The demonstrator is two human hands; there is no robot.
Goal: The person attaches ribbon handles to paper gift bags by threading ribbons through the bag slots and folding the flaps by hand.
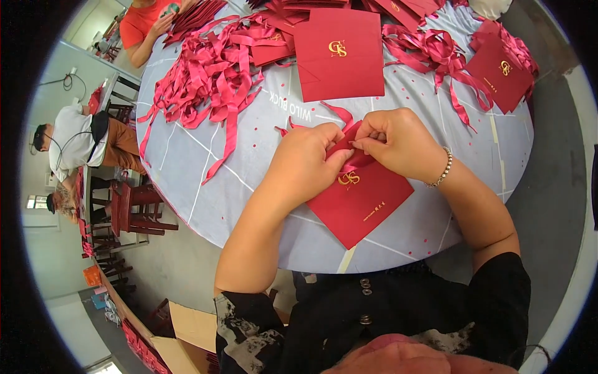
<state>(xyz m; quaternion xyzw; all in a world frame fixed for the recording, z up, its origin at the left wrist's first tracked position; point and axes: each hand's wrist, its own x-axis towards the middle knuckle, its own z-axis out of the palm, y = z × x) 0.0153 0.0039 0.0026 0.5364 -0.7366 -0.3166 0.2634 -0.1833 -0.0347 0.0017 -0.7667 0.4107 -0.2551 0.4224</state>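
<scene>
A red paper gift bag (367, 209) with gold print lies tilted on the table in front of me. My left hand (308, 156) is closed on its upper left edge, thumb and fingers pinching the paper. Across the bag's top, my right hand (398, 144) is closed in a pinch, with its fingertips at the pink ribbon (356, 167); exactly what lies between them is partly hidden. A ribbon end (336, 112) sticks out beyond the bag, between my hands. Just past them, a larger-looking red bag (339, 56) lies flat.
A heap of loose pink ribbons (208, 78) covers the far left of the cloth-covered round table (249, 168). More ribbons (430, 53) and red bags (501, 71) lie at right. A person in orange (140, 28) handles bags at far left. An open cardboard box (193, 327) stands below.
</scene>
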